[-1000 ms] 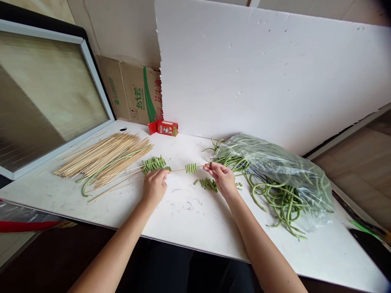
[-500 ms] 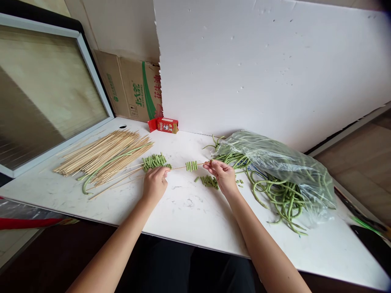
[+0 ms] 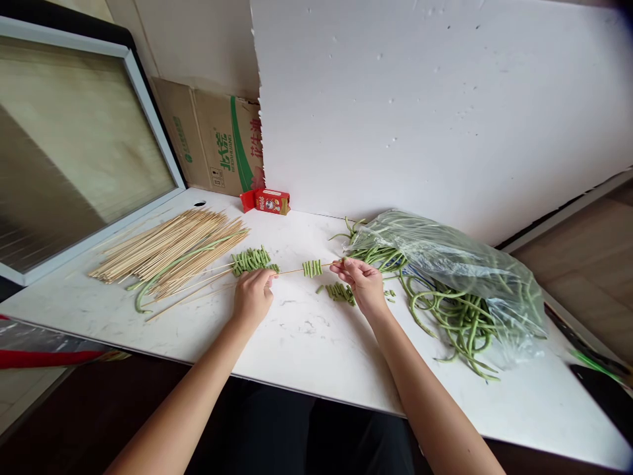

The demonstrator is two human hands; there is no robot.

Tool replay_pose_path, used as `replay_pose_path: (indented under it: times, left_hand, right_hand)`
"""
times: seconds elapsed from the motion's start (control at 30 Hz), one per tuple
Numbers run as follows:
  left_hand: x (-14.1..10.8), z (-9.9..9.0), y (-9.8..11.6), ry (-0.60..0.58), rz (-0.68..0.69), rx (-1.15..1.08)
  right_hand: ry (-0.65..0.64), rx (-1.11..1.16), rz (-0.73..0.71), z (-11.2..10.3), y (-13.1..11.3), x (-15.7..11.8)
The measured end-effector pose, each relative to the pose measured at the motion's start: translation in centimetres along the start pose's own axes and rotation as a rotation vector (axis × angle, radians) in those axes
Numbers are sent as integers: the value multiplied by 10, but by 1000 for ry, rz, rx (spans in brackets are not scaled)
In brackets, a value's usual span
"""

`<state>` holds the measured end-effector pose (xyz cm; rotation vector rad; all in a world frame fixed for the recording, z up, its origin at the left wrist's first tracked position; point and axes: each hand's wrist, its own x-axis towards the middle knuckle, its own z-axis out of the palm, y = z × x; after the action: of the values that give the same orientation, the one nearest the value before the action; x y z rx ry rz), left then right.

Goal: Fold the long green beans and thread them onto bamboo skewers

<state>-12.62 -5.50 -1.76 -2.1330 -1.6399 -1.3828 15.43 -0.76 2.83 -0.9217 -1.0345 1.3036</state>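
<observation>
Between my hands a thin wooden skewer point(image 3: 289, 271) runs almost level above the white table, with several short green bean pieces point(image 3: 312, 268) threaded side by side near its right part. My left hand point(image 3: 253, 295) is closed on the skewer's left part. The fingers of my right hand point(image 3: 360, 280) pinch its right end. Just behind my left hand lie filled bean skewers point(image 3: 250, 260). Loose cut bean pieces point(image 3: 340, 293) lie on the table beside my right hand, which partly hides them.
Bare skewers point(image 3: 173, 247) are piled at the left with a long bean across them. A plastic bag point(image 3: 459, 260) of long beans lies at the right, some spilling out. A small red box point(image 3: 271, 201) stands at the back before a carton point(image 3: 208, 145) and white board point(image 3: 420, 112).
</observation>
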Motion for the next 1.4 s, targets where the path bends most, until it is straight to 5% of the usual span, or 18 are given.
replay_pose_path:
  times: [1.4]
  left_hand:
    - [-1, 0, 1, 70, -10, 26]
  right_hand:
    - [-6, 29, 34, 4, 9, -3]
